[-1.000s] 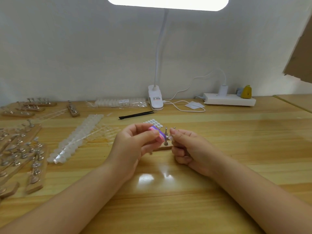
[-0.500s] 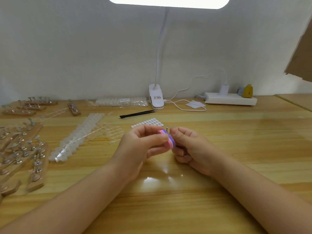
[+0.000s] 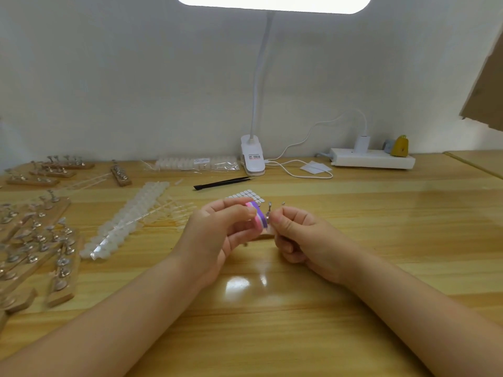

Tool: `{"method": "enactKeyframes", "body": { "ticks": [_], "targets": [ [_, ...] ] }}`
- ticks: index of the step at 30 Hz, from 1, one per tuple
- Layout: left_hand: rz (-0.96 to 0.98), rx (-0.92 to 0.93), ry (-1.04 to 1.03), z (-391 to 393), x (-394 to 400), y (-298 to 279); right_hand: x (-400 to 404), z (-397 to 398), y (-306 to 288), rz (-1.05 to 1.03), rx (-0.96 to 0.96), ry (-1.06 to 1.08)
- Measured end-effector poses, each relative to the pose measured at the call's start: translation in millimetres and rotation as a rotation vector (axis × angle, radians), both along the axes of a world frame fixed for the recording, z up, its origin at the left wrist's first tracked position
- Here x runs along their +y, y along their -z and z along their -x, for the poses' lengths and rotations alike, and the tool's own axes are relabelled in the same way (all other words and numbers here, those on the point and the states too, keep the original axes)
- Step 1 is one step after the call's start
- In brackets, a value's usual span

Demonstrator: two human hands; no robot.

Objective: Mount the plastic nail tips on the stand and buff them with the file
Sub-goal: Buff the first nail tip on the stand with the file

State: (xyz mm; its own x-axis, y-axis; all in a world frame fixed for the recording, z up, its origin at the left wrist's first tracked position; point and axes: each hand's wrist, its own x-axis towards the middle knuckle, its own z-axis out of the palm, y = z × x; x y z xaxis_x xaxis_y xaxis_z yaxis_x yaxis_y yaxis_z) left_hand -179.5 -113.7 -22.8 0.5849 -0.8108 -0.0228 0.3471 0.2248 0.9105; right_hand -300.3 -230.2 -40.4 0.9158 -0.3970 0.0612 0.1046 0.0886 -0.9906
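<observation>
Buffing under way: left hand (image 3: 217,235) pinching pink-and-purple foam file block (image 3: 258,217) against small wooden stand (image 3: 268,232); right hand (image 3: 302,238) pinching metal peg (image 3: 269,213). Tip unseen; clear plastic nail-tip strips (image 3: 128,221) apparently left.

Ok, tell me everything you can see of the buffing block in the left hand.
The buffing block is small and thick, foam-like, layered in pink, white and purple stripes. The left hand pinches it between thumb and fingers, above the table, its striped edge facing the camera. Its far end sits against the metal post pinched by the right hand.
</observation>
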Motion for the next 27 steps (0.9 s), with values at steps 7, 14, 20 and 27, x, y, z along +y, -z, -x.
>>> {"method": "enactKeyframes", "body": {
  "ticks": [7, 14, 20, 27],
  "targets": [
    [-0.056, -0.131, 0.064, 4.7, 0.9, 0.0, -1.8, -1.1, 0.7, -0.084, -0.013, 0.141],
    [0.009, -0.080, -0.055, -3.4, 2.1, -4.2, 3.1, -2.1, 0.6, 0.007, 0.014, 0.093],
    [-0.029, -0.020, 0.139, -1.2, 0.5, -2.9, 3.5, -1.2, -1.9, -0.004, -0.018, 0.078],
    [-0.027, 0.017, 0.071, -9.9, -0.1, -2.2, 3.6, 0.3, -2.8, 0.018, -0.010, 0.000]
  ]
}}
